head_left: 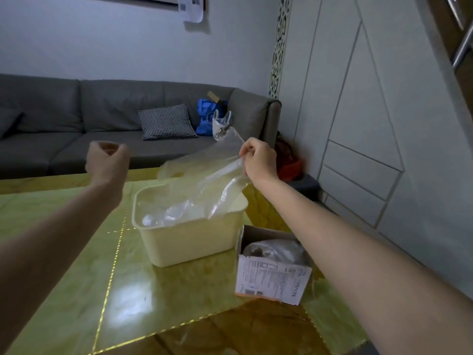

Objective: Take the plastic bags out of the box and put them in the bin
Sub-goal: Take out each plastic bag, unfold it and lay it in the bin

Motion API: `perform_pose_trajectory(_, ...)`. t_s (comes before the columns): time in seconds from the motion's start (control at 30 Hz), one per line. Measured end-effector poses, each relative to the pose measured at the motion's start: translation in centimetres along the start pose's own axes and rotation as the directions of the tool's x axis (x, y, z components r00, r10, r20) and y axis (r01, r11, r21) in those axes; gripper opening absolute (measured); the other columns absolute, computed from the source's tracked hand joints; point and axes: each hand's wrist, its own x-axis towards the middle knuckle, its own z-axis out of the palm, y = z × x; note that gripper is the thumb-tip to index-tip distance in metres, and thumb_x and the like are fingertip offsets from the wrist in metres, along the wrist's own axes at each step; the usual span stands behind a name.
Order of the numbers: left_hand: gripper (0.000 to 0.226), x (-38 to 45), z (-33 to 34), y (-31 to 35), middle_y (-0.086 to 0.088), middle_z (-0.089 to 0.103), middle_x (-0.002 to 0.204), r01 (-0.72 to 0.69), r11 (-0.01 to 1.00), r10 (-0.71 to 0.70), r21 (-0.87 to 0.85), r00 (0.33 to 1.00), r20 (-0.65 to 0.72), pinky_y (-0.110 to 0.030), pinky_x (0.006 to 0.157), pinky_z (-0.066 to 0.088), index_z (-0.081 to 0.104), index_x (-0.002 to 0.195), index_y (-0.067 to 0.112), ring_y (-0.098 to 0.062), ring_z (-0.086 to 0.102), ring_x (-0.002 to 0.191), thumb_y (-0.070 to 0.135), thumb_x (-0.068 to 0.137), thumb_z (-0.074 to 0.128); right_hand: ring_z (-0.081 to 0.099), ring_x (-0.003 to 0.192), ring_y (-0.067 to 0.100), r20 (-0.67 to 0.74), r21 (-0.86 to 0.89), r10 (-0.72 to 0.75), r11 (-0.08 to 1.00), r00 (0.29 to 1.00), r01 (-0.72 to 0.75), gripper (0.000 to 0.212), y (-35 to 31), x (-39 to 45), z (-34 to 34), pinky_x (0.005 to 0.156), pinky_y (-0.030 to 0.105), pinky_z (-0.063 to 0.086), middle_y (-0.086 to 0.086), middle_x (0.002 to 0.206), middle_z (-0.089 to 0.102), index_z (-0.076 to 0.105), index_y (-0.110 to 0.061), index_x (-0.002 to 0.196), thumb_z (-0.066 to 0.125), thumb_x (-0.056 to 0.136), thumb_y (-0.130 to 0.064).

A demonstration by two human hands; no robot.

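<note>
My right hand pinches the edge of a clear plastic bag and holds it stretched in the air over the cream plastic bin. More clear plastic lies crumpled inside the bin. To the right of the bin stands a small cardboard box, open at the top, with clear bags bunched inside. My left hand is raised left of the bin, blurred, fingers curled into a fist with nothing in it.
Bin and box stand on a glossy green-yellow table with gold lines. Behind it runs a grey sofa with a checked cushion, a blue bag and a white bag. White panelled cabinets line the right side.
</note>
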Motion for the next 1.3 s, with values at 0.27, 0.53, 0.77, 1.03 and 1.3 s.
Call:
perform_pose_trajectory(0.27, 0.027, 0.9, 3.8, -1.6, -0.008, 0.061, 0.118, -0.825, 0.524, 0.351, 0.214, 0.438, 0.828, -0.043, 0.099, 0.041, 0.064, 0.113, 0.012, -0.023, 0.056, 0.109, 0.016, 0.086, 0.063, 0.064, 0.092, 0.039, 0.238, -0.232, 0.171, 0.966, 0.956, -0.115, 0.028, 2.4, 0.2, 7.6, 0.082, 0.046, 0.053, 0.024, 0.102, 0.065, 0.066, 0.005, 0.098, 0.039, 0.090, 0.003)
perform_pose_trajectory(0.53, 0.051, 0.4, 6.2, -6.5, 0.003, 0.034, 0.147, -0.827, 0.263, -0.352, 0.498, 0.398, 0.847, -0.036, 0.109, 0.030, 0.042, 0.136, 0.034, -0.021, 0.035, 0.133, 0.031, 0.088, 0.060, 0.042, 0.118, 0.029, 0.535, -0.538, 0.003, 0.772, 0.845, 0.339, 0.015, 2.1, 1.3, 7.2, 0.090, 0.036, 0.041, 0.010, 0.125, 0.042, 0.063, -0.011, 0.103, 0.053, 0.093, -0.016)
perform_pose_trajectory(0.77, 0.047, 0.3, 6.1, -5.6, 0.009, 0.039, 0.143, -0.792, 0.403, -0.343, 0.459, 0.334, 0.878, -0.031, 0.109, 0.031, 0.046, 0.133, 0.035, -0.014, 0.040, 0.129, 0.029, 0.088, 0.059, 0.051, 0.112, 0.025, 0.834, -0.459, 0.263, 0.817, 0.485, 0.349, 0.057, 1.2, 0.3, 9.7, 0.080, 0.032, 0.055, 0.006, 0.135, 0.045, 0.046, -0.013, 0.134, 0.068, 0.085, -0.031)
perform_pose_trajectory(1.03, 0.019, 1.8, 5.6, -4.9, 0.009, 0.062, 0.095, -0.788, 0.373, -0.473, 0.489, 0.292, 0.831, -0.017, 0.078, 0.044, 0.070, 0.103, 0.024, -0.006, 0.055, 0.083, 0.017, 0.087, 0.060, 0.052, 0.119, 0.031, 0.815, -0.548, 0.393, 0.763, 0.427, 0.344, 0.051, 2.2, 0.2, 10.1, 0.096, 0.037, 0.047, 0.013, 0.136, 0.047, 0.044, -0.004, 0.136, 0.060, 0.092, -0.022)
perform_pose_trajectory(1.3, 0.021, 2.1, 6.0, -7.5, 0.005, 0.064, 0.093, -0.728, 0.374, -0.580, 0.574, 0.299, 0.758, -0.020, 0.077, 0.050, 0.067, 0.105, 0.022, -0.005, 0.059, 0.073, 0.015, 0.091, 0.052, 0.053, 0.112, 0.027, 0.806, -0.559, 0.378, 0.739, 0.455, 0.376, 0.050, 2.9, 0.5, 9.6, 0.096, 0.040, 0.048, 0.007, 0.132, 0.050, 0.046, -0.009, 0.135, 0.058, 0.092, -0.030)
